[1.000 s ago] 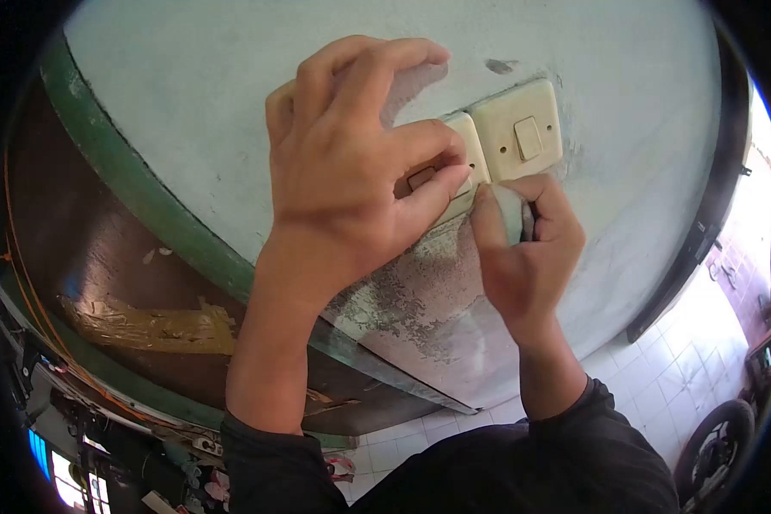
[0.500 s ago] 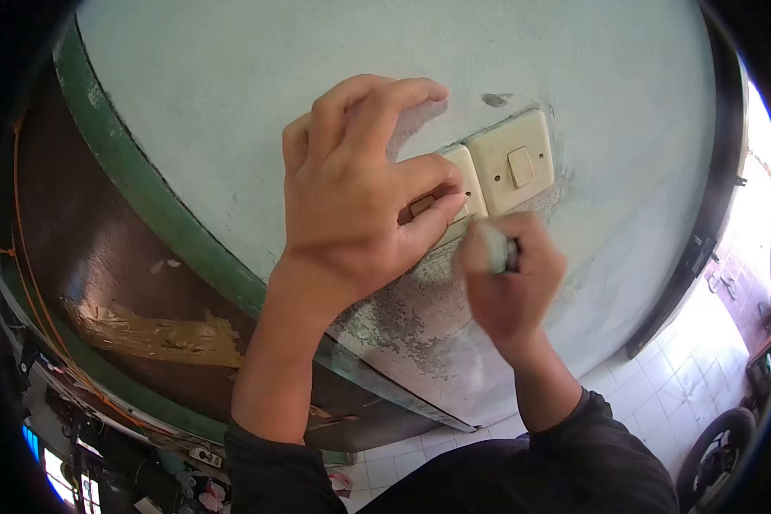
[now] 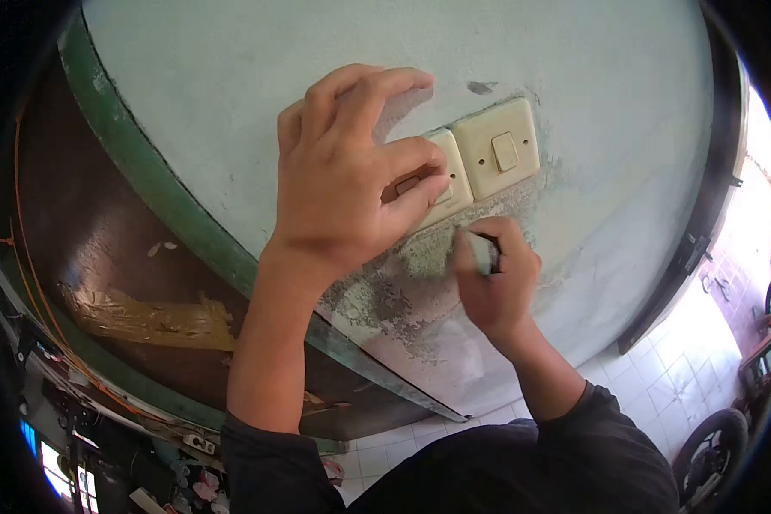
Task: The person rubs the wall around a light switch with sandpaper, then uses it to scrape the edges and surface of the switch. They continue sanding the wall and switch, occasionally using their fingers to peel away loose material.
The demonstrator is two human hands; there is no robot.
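Note:
Two cream switch plates sit side by side on the pale wall. The right plate (image 3: 516, 141) is fully visible, with one rocker and two screw holes. My left hand (image 3: 343, 167) covers much of the left plate (image 3: 461, 178), its thumb and index finger curled together near a screw hole; what they hold, if anything, is hidden. Just below the plates, my right hand (image 3: 499, 278) is closed around a small pale object (image 3: 481, 250) with a dark part, blurred, over the worn, stained patch of wall (image 3: 385, 300).
A green frame (image 3: 180, 210) edges a dark brown panel (image 3: 103, 231) with brown tape (image 3: 146, 317) at left. White floor tiles (image 3: 668, 377) and a wheel (image 3: 715, 450) show at lower right. A socket strip (image 3: 199, 444) lies at lower left.
The whole view has shifted a little, with the plates and both hands now slightly further left. My right hand sits a bit lower relative to the plates, still closed on the pale object.

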